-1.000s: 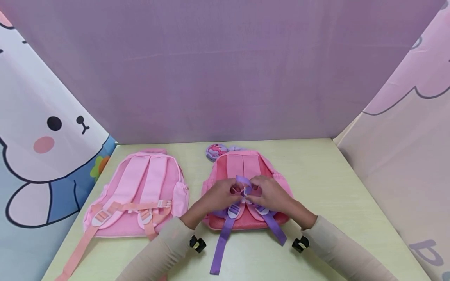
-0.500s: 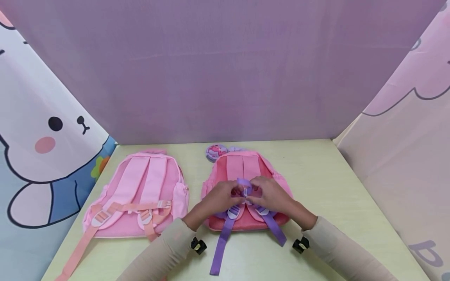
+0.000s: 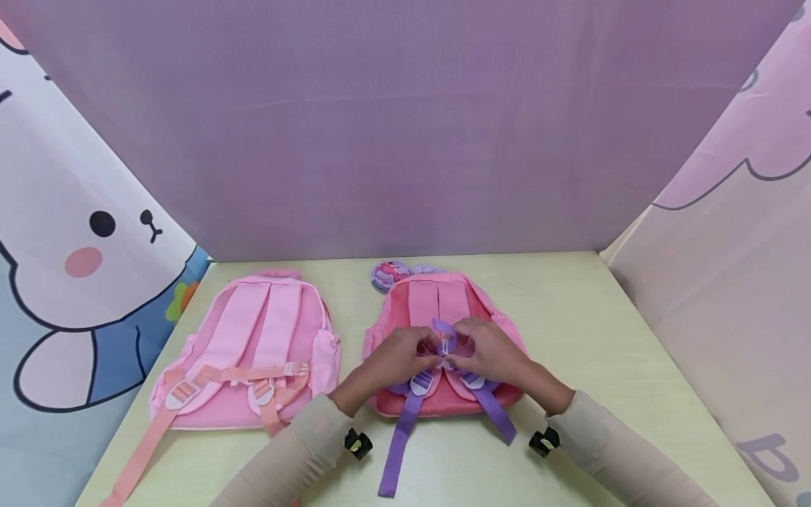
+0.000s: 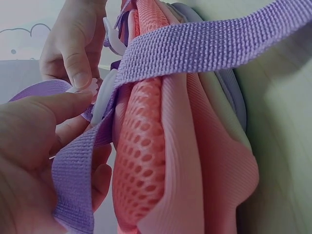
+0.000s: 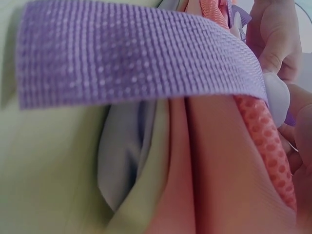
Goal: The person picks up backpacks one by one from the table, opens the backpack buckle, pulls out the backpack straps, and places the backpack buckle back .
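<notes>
A pink backpack (image 3: 437,296) with purple webbing straps lies back panel up, in the middle of the table in the head view. Over its lower half, my left hand (image 3: 402,353) and right hand (image 3: 493,352) meet fingertip to fingertip. Between them they pinch a small pale strap buckle (image 3: 445,346), with a loop of purple strap (image 3: 443,327) standing above it. The left wrist view shows the buckle (image 4: 87,88) between thumb and fingers; whether its halves are joined is hidden. White strap adjusters (image 3: 421,382) sit just below the hands, their purple tails (image 3: 395,451) hanging toward the front.
A second pink backpack (image 3: 253,338) with peach straps (image 3: 146,451) lies to the left, its chest strap running across it. A round purple pouch (image 3: 389,274) rests behind the middle backpack. A purple panel (image 3: 405,141) rises behind the table (image 3: 608,338), with printed cloth at both sides.
Both hands stay nearly in place over the backpack, with small finger movements at the buckle. The purple strap loop has shifted slightly to the right.
</notes>
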{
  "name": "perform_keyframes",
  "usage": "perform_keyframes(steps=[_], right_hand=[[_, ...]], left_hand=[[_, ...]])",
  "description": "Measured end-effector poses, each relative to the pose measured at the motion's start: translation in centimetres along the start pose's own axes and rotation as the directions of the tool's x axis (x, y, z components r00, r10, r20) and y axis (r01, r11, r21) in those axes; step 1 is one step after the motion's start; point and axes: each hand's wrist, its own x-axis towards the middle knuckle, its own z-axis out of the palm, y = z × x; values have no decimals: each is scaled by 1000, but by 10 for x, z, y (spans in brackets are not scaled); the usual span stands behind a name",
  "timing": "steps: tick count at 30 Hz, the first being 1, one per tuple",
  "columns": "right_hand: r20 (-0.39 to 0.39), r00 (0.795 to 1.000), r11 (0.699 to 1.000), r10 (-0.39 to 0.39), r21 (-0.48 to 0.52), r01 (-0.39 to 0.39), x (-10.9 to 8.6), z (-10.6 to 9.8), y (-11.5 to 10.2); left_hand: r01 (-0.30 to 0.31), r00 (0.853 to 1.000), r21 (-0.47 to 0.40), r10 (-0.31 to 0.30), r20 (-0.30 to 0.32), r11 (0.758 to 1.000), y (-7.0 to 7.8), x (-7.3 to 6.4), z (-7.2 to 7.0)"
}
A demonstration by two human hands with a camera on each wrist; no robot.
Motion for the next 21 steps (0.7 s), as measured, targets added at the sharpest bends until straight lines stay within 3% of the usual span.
perform_keyframes(steps=[21], right_hand=[[-12,1000,1000,16,8,-16,-5,-2,4]], left_hand=[[-2,1000,39,2,-13,999,1,1,1]])
